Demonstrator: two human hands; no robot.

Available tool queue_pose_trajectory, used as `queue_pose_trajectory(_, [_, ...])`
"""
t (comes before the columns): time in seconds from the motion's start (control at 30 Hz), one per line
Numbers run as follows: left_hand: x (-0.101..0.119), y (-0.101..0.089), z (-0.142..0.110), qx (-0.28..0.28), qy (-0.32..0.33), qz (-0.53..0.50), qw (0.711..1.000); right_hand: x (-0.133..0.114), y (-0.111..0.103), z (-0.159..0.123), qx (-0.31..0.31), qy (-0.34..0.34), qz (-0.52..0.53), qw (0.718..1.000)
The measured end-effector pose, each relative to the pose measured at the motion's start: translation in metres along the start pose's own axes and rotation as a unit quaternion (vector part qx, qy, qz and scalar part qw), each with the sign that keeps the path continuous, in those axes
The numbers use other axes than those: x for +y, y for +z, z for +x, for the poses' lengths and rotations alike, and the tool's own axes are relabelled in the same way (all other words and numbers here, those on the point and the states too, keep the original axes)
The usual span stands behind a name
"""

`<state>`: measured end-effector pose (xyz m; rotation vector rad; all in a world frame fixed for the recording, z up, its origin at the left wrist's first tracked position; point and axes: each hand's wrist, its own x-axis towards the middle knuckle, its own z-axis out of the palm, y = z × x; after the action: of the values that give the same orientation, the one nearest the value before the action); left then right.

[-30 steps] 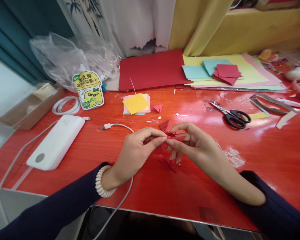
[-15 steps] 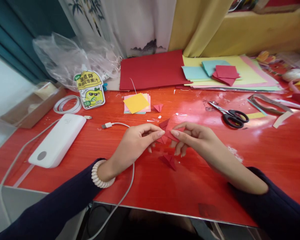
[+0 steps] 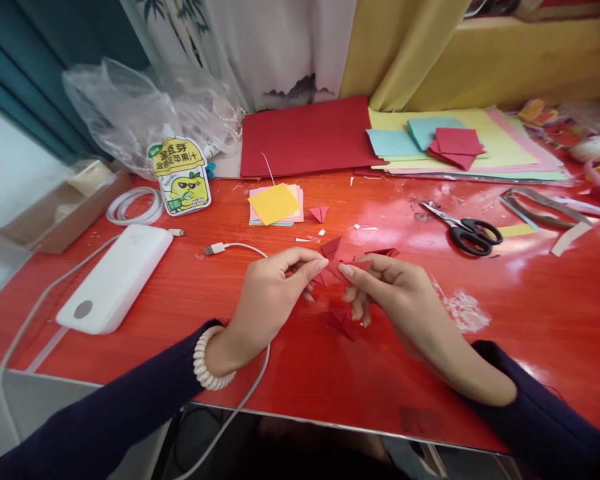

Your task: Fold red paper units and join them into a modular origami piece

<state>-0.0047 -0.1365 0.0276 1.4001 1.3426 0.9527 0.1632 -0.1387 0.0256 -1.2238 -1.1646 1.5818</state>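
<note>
Between my two hands is a piece of folded red paper (image 3: 332, 249), held just above the red table. My left hand (image 3: 280, 287) pinches its left side between thumb and forefinger. On the other side, my right hand (image 3: 395, 287) pinches the paper the same way, its lower fingers curled underneath. Part of the paper is hidden behind the fingertips. A folded red triangle (image 3: 338, 323) lies on the table just below the hands, and a smaller red paper triangle (image 3: 319, 214) lies beyond them. Another dark red folded piece (image 3: 386, 252) shows behind my right hand.
Black-handled scissors (image 3: 473, 237) lie at the right, near paper strips (image 3: 550, 210). A stack of small paper squares (image 3: 274, 205) sits beyond my left hand. Coloured sheets (image 3: 305, 137) lie at the back. A white power bank (image 3: 116, 280), cables and a juice pouch (image 3: 181, 175) are left.
My right hand and forearm have shifted slightly, uncovering white scraps on the table and the dark red folded piece behind it. Both hands keep their pinch on the paper.
</note>
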Motion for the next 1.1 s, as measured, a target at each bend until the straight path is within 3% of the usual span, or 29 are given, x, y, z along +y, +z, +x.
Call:
queue_pose_trajectory(0.27, [0.001, 0.001, 0.002, -0.037, 0.011, -0.058, 0.998, 0.002, 0.0, 0.002, 0.012, -0.049, 0.032, 0.998])
queue_pose_trajectory(0.57, [0.001, -0.002, 0.004, -0.001, 0.018, -0.138, 0.99, -0.004, -0.02, 0.009, 0.074, -0.157, 0.117, 0.978])
queue_pose_trajectory(0.67, [0.0, -0.002, 0.005, -0.017, 0.019, -0.166, 0.986, -0.007, -0.023, 0.008, 0.042, -0.179, 0.07, 0.981])
queue_pose_trajectory(0.8, [-0.001, -0.001, 0.005, -0.024, 0.025, -0.179, 0.983, -0.006, -0.017, 0.007, -0.034, -0.16, 0.028, 0.986])
queue_pose_trajectory(0.93, [-0.003, 0.001, 0.006, -0.039, 0.022, -0.179, 0.983, 0.001, -0.014, 0.012, -0.037, -0.149, -0.069, 0.986])
queue_pose_trajectory(1.0, [-0.005, 0.002, 0.008, -0.033, 0.012, -0.183, 0.982, 0.004, -0.017, 0.013, -0.008, -0.177, -0.168, 0.97])
queue_pose_trajectory(1.1, [-0.008, 0.001, 0.011, 0.0, 0.007, -0.19, 0.982, 0.003, -0.018, 0.01, 0.022, -0.273, -0.345, 0.898])
